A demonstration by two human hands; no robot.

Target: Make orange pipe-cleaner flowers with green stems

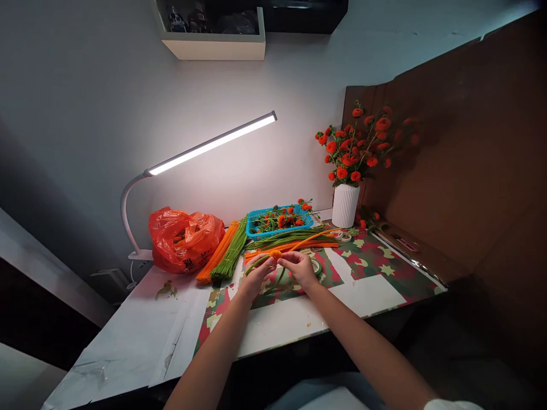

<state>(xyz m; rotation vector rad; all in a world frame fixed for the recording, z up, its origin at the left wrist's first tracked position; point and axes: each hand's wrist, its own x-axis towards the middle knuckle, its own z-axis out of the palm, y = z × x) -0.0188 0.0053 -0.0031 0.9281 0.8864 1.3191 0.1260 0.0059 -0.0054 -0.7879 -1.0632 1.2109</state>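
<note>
Over the table, both hands meet at a small orange pipe-cleaner flower [276,254] made of wound fuzzy wire. My left hand [258,277] is closed, pinching the flower from its left side, with a green pipe cleaner [256,265] slanting out past its fingers. The fingertips of my right hand [302,270] press against the flower's right side. From the flower a long orange pipe cleaner [314,237] runs up to the right. A green length hangs below the hands. Partly behind my right hand lies a roll of green tape [316,267].
Bundles of orange pipe cleaners [220,250] and green pipe cleaners [231,253] lie left of a blue basket [260,234] of orange flowers. A red plastic bag [188,242] and a lamp [213,142] stand left. A white vase [345,206] of flowers stands back right, near a brown cardboard panel [453,154].
</note>
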